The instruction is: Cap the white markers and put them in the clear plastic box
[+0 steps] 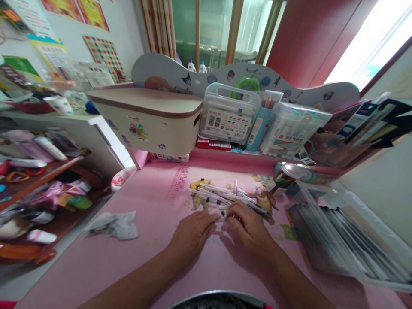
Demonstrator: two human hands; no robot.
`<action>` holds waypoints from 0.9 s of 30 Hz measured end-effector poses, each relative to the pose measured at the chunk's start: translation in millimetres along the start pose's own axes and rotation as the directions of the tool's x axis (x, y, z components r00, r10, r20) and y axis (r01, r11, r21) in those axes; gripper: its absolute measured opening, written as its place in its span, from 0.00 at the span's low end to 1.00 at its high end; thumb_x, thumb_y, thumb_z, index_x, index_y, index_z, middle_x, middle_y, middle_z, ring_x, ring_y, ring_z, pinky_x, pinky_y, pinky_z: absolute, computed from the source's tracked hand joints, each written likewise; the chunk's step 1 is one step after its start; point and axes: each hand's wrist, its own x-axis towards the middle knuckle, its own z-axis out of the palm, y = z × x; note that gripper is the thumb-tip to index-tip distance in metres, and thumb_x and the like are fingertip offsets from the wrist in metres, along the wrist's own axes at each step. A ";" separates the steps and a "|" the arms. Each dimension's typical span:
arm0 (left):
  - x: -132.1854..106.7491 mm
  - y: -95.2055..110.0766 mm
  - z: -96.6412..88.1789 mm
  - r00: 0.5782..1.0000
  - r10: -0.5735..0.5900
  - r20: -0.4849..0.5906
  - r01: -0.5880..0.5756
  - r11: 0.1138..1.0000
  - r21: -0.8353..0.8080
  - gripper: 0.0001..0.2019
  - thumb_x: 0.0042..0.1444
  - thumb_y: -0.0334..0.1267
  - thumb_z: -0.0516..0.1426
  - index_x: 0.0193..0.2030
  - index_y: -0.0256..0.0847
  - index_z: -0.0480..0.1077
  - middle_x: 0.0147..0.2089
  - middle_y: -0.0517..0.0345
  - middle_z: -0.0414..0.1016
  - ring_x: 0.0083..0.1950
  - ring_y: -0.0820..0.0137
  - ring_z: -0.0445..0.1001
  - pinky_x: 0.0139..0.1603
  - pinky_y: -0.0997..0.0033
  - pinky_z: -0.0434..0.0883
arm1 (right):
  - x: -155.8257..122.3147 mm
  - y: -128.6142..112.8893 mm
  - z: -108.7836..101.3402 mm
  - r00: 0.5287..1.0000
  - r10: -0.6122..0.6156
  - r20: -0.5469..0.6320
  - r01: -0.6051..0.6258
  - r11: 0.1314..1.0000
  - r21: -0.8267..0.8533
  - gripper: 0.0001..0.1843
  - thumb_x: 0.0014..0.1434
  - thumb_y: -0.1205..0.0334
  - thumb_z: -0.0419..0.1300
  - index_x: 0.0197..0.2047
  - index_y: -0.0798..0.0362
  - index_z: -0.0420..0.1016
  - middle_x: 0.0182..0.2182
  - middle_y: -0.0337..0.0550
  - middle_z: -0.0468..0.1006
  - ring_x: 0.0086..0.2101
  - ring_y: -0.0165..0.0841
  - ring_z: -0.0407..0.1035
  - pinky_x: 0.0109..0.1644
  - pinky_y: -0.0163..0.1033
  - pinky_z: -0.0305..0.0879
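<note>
My left hand [195,231] and my right hand [249,225] meet over the pink desk, both with fingers closed in a pinch. Between their fingertips is a pale pen [220,225], mostly covered by the fingers. Just beyond them lies a loose pile of clear-barrelled pens [215,195] with dark ends, pointing various ways. Some of the pile is hidden behind my right hand. To the right, a clear plastic box [354,240] holds many more pens lined up side by side.
A crumpled white tissue [117,225] lies on the pink desk [151,266] at left. Along the back shelf stand a lidded beige bin [151,124], a clear marker case [228,118] and a marker pack [289,133]. A round-rimmed container [219,296] sits at the near edge.
</note>
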 end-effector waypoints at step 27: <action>0.1 7.3 -4.7 0.962 -0.272 -0.017 0.238 0.869 -0.434 0.14 0.66 0.38 0.50 0.52 0.42 0.73 0.40 0.54 0.78 0.38 0.68 0.75 0.40 0.70 0.73 | 2.8 -5.3 2.6 0.935 0.189 -0.301 -0.174 0.982 0.077 0.10 0.65 0.66 0.49 0.32 0.50 0.68 0.27 0.37 0.69 0.29 0.34 0.63 0.35 0.38 0.58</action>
